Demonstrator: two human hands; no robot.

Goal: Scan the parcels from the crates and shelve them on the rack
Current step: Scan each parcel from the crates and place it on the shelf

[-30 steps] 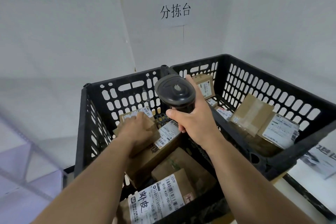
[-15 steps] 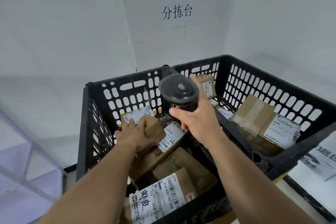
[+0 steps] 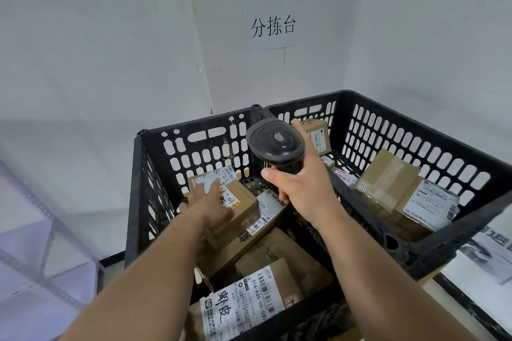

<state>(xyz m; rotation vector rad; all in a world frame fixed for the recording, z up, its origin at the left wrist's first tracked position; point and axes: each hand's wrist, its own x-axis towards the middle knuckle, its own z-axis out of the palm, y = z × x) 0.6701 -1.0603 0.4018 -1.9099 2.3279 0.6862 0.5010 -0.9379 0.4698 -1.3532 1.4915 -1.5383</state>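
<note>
From the head camera, the small brown cardboard parcel with white shipping labels (image 3: 231, 199) sits high in the left black perforated plastic crate (image 3: 138, 202), resting on other brown cardboard parcels (image 3: 277, 257). It looks light and stiff enough to lift one-handed; its taped faces may be a little slick, so two opposite side faces seem the safest hold, leaving the top label bare for scanning. The left hand (image 3: 210, 207) reaches down from the near side with its fingers (image 3: 212, 188) lying fairly straight over the box's top label, thumb tucked at the near face; whether it truly grips is hard to tell. The right hand (image 3: 302, 191) is raised just right of those fingers, wrapped round the handle of the dark grey handheld barcode scanner (image 3: 274, 147), whose head tilts down toward the parcel.
</note>
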